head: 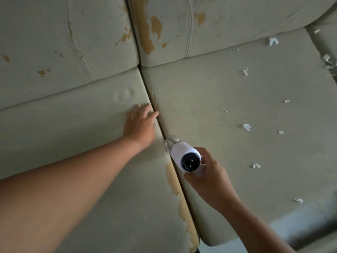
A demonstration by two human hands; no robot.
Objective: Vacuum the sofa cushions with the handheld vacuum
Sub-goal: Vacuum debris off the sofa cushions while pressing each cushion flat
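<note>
white handheld vacuum [184,154] in the right grip [209,176], fingers curled round its body, nozzle down at the gap [156,114] between two seat cushions, toward the front edge of the sofa [45,33]. left grip [141,123] pressed flat, fingers straight, on the left seat cushion [73,125] just beside that gap. white scraps [246,127] scattered over the right seat cushion [228,92]; tan peeling [173,181] along cushion edges.

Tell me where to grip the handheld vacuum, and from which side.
Grip the handle under the rear of the handheld vacuum, from the right and near side, as the right hand does. The barrel points away with its nozzle in the seam, and the left hand presses the left seat cushion, so that side is likely crowded.
</note>
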